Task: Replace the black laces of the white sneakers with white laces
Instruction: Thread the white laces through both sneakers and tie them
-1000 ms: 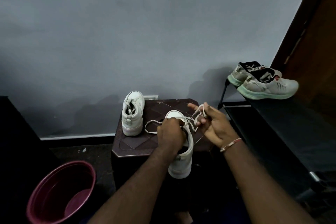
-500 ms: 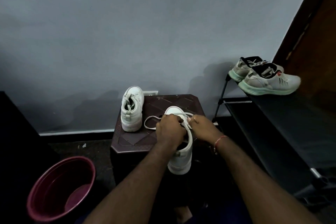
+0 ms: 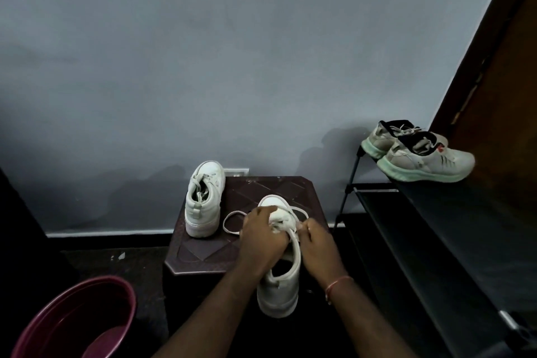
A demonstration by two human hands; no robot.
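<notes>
The right hand (image 3: 318, 244), lifted toward 1 o'clock a second ago to draw the white lace (image 3: 225, 222) through, has dropped back to the sneaker (image 3: 280, 279) at the table's (image 3: 200, 254) 6 o'clock edge. Its fingers (image 3: 308, 228) pinch the lace by the eyelets. The left hand (image 3: 263, 238) grips the tongue. Slack loops out toward 9 o'clock. That pull looks finished, and the next eyelet is likely due.

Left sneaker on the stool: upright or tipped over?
Upright. The left sneaker stands flat on its sole on the stool, heel toward the camera, opening facing up.
</notes>
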